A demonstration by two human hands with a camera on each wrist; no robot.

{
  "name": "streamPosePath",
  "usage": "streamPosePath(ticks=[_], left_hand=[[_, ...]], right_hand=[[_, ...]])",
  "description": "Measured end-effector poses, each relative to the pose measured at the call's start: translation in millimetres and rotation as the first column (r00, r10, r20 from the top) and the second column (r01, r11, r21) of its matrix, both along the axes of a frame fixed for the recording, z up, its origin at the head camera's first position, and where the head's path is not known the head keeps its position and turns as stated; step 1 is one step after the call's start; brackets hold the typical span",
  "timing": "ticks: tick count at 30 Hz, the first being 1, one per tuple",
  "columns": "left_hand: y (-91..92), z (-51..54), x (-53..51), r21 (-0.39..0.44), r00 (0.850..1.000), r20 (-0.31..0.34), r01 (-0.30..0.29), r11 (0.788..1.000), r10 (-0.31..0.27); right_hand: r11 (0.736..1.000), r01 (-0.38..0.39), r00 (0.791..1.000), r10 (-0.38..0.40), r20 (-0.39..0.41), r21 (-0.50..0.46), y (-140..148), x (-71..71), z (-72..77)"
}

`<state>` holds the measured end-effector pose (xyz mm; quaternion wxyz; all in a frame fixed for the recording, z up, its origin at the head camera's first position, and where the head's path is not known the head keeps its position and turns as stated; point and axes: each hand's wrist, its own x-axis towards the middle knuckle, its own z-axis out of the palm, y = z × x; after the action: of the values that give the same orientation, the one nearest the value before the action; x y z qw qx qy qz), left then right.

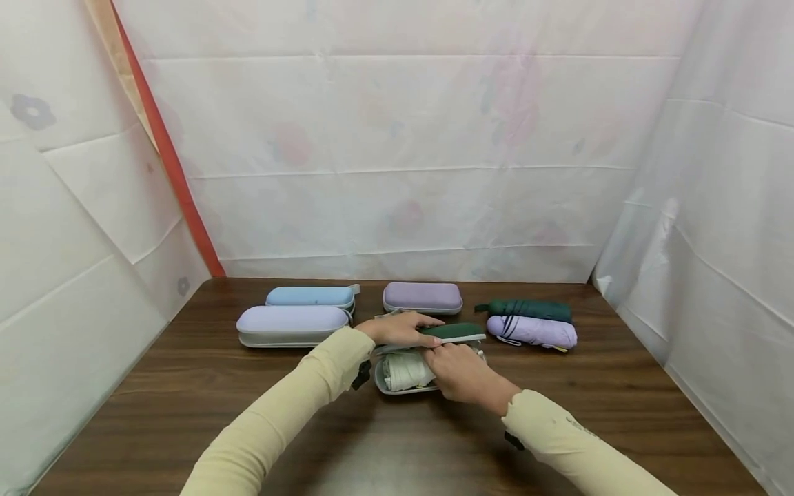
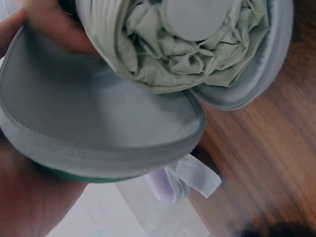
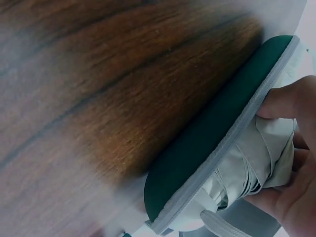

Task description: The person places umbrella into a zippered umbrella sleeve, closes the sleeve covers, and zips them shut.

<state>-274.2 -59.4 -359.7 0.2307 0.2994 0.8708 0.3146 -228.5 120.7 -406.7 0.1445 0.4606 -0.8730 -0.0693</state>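
A dark green zip case with a grey lining lies unfolded on the table, its lid raised at the back. Inside the lower half is a pale green folded umbrella, whose round end shows in the left wrist view. My left hand holds the lid from behind and above. My right hand grips the umbrella around its middle; in the right wrist view the thumb lies between it and the case rim. The fingers' far side is partly hidden by the umbrella.
To the left lie a lavender case and a blue case. A purple case lies behind my hands. At right are a dark green folded umbrella and a lilac one. White sheeting encloses the wooden table.
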Motion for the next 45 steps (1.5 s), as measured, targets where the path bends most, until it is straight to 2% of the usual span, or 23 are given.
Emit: streamPosePath(ticks=[6, 13, 17, 20, 23, 27, 31, 36, 38, 40, 41, 44, 45], left_hand=[[-2.3, -3.9, 1.0, 0.021, 1.0, -0.017, -0.017, 1.0, 0.017], [-2.7, -0.5, 3.4, 0.078, 0.999, 0.024, -0.041, 0.996, 0.039], [-1.7, 0.8, 3.3, 0.069, 0.999, 0.008, -0.035, 0.997, 0.034], [-1.5, 1.4, 2.9, 0.058, 1.0, -0.008, -0.028, 0.998, 0.028], [-1.6, 2.3, 2.3, 0.051, 1.0, -0.012, -0.022, 0.998, 0.023], [-0.8, 2.9, 1.1, 0.045, 1.0, -0.014, -0.011, 0.999, 0.012], [-0.3, 2.5, 0.7, 0.039, 1.0, -0.02, -0.005, 0.999, 0.006], [-0.7, 0.9, 1.1, 0.047, 1.0, -0.018, -0.002, 0.999, 0.003], [-1.3, 0.1, 1.4, 0.054, 1.0, -0.015, -0.001, 0.999, 0.002], [-2.2, -1.4, 1.0, 0.057, 1.0, -0.017, 0.004, 0.998, -0.003], [-2.7, -1.5, 1.3, 0.059, 1.0, -0.016, 0.005, 0.998, -0.004], [-3.9, -2.1, 0.9, 0.054, 1.0, -0.022, 0.01, 0.998, -0.009], [-4.0, -2.2, 1.0, 0.053, 1.0, -0.023, 0.012, 0.999, -0.011]], right_hand=[[1.0, 0.004, 0.998, -0.003, 0.07, -0.003, -0.5, -0.4, 0.7], [1.0, -0.006, 0.997, 0.008, 0.078, -0.022, -0.5, 3.0, 1.1], [0.999, -0.021, 0.996, 0.023, 0.086, -0.029, 1.0, 2.0, 0.7], [0.999, -0.039, 0.991, 0.042, 0.13, -0.025, 2.0, 1.2, 2.5], [0.999, -0.042, 0.973, 0.047, 0.226, -0.029, 3.2, -0.1, 7.2], [0.998, -0.034, 0.937, 0.048, 0.345, -0.046, 4.9, -3.2, 13.4], [0.998, -0.036, 0.907, 0.052, 0.418, -0.046, 5.7, -7.2, 14.8], [0.996, 0.003, 0.85, 0.042, 0.525, -0.085, 8.1, -10.8, 15.0], [0.994, 0.017, 0.837, 0.045, 0.545, -0.109, 10.9, -10.9, 13.7], [0.991, 0.011, 0.856, 0.058, 0.513, -0.131, 15.6, -10.2, 10.8], [0.99, -0.003, 0.875, 0.072, 0.479, -0.143, 18.3, -9.4, 9.3], [0.979, -0.089, 0.939, 0.143, 0.312, -0.181, 29.7, -7.7, 4.5], [0.972, -0.128, 0.952, 0.177, 0.249, -0.198, 34.1, -6.9, 3.3]])
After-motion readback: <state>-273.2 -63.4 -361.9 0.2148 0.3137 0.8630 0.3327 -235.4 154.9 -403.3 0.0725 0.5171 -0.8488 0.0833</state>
